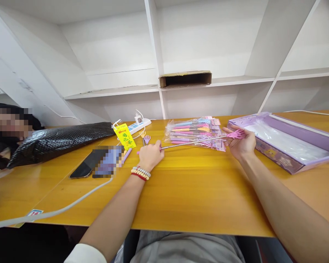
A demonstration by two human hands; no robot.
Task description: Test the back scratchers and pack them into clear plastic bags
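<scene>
A telescopic back scratcher (193, 142) with a pink claw head and a thin metal rod stretches between my two hands above the table. My left hand (150, 156) is closed around its handle end. At the other end, my right hand (241, 144) grips the pink claw with the fingers around it. Behind the rod lies a pile of back scratchers in clear bags (194, 131), in blue, pink, yellow and purple. Just beyond my left hand are two loose back scratchers, one with a purple claw (147, 139) and one with a yellow claw (142, 134).
A purple box (293, 166) with clear plastic inside sits at the right. To the left are a yellow drink carton (124, 135), two phones (84, 164), a power strip (139, 125) and a black bubble bag (68, 140) beside another person. A white cable (79, 201) crosses the table (197, 197).
</scene>
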